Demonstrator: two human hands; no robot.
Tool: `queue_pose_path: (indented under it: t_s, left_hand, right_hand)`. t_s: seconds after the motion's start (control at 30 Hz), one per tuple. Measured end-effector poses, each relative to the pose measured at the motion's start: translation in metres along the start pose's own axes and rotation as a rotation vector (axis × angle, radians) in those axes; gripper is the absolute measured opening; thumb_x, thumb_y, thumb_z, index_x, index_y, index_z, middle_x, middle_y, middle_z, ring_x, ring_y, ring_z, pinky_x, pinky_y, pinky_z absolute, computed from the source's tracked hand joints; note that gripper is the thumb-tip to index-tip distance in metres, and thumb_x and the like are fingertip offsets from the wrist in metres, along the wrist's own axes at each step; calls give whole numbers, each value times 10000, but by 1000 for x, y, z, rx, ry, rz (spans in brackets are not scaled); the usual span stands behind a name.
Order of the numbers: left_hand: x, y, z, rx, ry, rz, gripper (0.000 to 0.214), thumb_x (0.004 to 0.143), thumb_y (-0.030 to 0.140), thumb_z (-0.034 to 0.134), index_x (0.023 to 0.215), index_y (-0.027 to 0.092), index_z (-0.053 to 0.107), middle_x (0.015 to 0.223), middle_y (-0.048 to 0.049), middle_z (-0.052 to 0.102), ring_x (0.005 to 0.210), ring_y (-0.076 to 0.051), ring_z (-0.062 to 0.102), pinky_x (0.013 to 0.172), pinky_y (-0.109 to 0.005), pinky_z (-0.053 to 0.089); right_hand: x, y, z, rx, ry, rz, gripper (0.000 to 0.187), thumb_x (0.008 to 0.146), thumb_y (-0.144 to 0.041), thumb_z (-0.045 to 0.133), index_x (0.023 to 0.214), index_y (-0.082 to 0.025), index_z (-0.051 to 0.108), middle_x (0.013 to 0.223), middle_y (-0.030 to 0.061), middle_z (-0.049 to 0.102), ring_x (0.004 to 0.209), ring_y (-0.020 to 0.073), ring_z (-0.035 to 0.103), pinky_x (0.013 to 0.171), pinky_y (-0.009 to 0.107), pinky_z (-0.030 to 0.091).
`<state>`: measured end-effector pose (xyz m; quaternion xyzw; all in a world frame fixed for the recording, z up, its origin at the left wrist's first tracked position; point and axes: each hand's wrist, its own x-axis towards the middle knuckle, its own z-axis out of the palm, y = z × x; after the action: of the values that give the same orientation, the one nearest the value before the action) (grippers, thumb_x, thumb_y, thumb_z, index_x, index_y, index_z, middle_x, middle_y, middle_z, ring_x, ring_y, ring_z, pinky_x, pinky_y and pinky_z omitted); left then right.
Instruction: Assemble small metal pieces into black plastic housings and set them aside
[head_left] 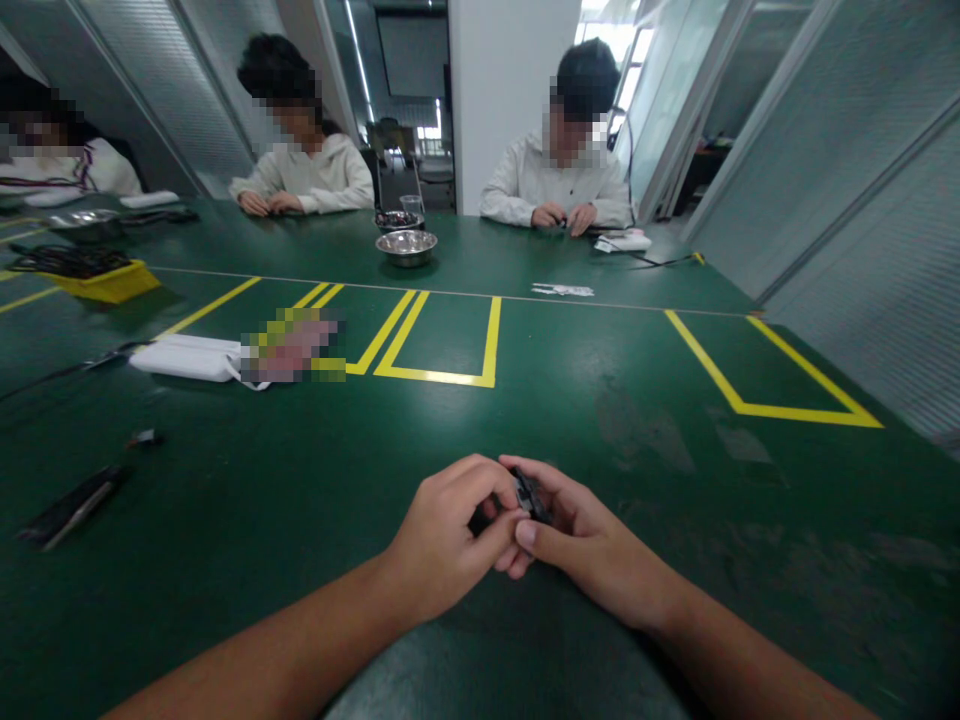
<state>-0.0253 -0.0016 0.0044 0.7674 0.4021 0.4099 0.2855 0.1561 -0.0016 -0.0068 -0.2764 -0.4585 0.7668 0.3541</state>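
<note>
A small black part with a grey patch sits between my two hands, just above the green table; its exact kind is too small to make out. My left hand pinches it from the left with thumb and forefinger. From the other side, my right hand wraps its fingers behind the part, the thumb pressed near its lower edge. Both hands are closed and touch each other at the fingertips. The fingers hide much of the part.
Yellow tape marks boxes on the green table. A white power bank-like block, a dark slim object, a yellow tray of black cables and a metal bowl lie around. Several people sit opposite.
</note>
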Motion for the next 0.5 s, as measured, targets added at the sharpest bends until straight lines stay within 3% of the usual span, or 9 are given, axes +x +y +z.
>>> queue_pose_path:
  t_s: [0.5]
  left_hand:
    - [-1,-1,0,11,-17,-9,97,784,103,681,765,178,622,773,3,637,701,-121,574,635,-244,440]
  right_hand:
    - [-1,2,-1,2,4,6,596,887,-228,690,1405,-187,396,968,36,687,793,119,688,745,291,579]
